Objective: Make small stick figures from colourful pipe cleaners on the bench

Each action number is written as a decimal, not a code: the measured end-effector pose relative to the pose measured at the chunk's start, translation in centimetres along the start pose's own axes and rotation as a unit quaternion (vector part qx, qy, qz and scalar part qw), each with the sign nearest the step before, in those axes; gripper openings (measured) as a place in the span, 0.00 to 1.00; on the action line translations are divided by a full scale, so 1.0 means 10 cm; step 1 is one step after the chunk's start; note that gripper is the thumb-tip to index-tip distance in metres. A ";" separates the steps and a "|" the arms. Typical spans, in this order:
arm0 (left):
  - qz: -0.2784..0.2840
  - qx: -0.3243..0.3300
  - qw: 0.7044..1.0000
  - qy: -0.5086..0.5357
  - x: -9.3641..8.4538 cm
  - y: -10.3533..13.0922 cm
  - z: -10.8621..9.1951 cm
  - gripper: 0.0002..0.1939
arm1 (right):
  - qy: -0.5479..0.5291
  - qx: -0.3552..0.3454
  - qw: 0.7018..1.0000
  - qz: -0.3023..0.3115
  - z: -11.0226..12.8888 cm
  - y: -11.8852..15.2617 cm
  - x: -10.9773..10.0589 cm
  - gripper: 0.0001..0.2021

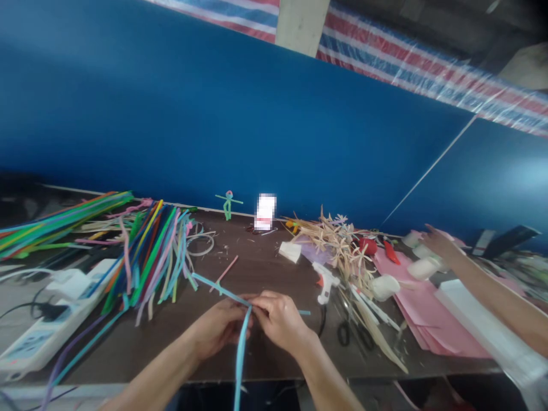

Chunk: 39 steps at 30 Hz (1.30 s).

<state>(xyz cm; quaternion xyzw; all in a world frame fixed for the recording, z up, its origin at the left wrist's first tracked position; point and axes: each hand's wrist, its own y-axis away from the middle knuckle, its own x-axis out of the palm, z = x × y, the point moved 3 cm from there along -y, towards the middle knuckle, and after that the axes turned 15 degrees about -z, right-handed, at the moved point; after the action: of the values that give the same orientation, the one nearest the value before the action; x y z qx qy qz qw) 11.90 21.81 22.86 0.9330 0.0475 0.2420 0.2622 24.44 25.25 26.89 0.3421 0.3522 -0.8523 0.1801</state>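
Close together above the table's front, my left hand (220, 324) and my right hand (280, 319) pinch light blue pipe cleaners (241, 359). One length hangs down toward me from between the fingertips. Another piece runs out to the upper left, where it crosses a short pink pipe cleaner (229, 269). A short blue end (304, 312) shows to the right of my right hand. The fingertips hide how the lengths join. At the back stands a small green pipe-cleaner figure (228, 206) with its arms spread.
Bundles of coloured pipe cleaners (148, 257) and a white power strip (32, 348) lie left. Rightward are a glue gun (325, 282), black-handled scissors (355, 335), dried straw-like flowers (342, 245) and pink sheets (423, 308). Another person's arm (483, 279) reaches in at far right.
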 end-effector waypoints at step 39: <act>-0.120 0.287 0.923 -0.225 0.02 -0.09 -0.04 0.09 | -0.041 0.038 0.988 -0.143 0.14 0.03 -0.01 0.10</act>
<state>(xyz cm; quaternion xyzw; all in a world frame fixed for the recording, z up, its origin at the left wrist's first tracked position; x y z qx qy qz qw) 11.91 22.78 22.80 0.9855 0.1659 -0.0320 0.0142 24.04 24.07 27.60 0.2601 0.3571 -0.8953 0.0577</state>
